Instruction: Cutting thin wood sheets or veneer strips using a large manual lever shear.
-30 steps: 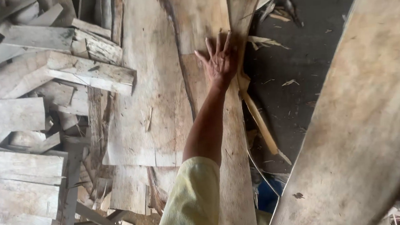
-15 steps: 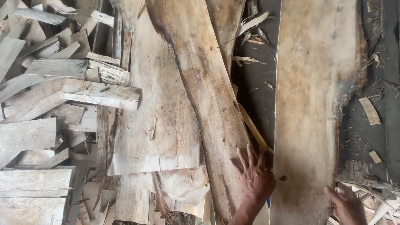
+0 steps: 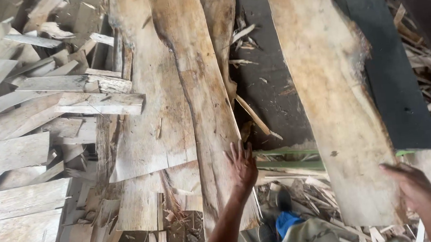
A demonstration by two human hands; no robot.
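My left hand (image 3: 242, 167) lies flat and open on the long middle slab (image 3: 201, 101); my right hand (image 3: 413, 185) grips the near end of the wide right slab (image 3: 332, 101). Both look thin, stiff, rough and splintery, probably light, so I hold by the near edges.

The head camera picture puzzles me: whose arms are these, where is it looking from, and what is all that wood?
There is no machine here. The camera sits on a person's head and looks down, so the two bare arms at the bottom are that person's own. The left hand lies flat, fingers spread, on a long rough plank in the middle. The right hand grips the lower edge of a wider pale plank on the right. Beside that plank lies a dark board. To the left is a heap of short wood offcuts, and splinters litter the ground between the planks. A blue shoe shows below.
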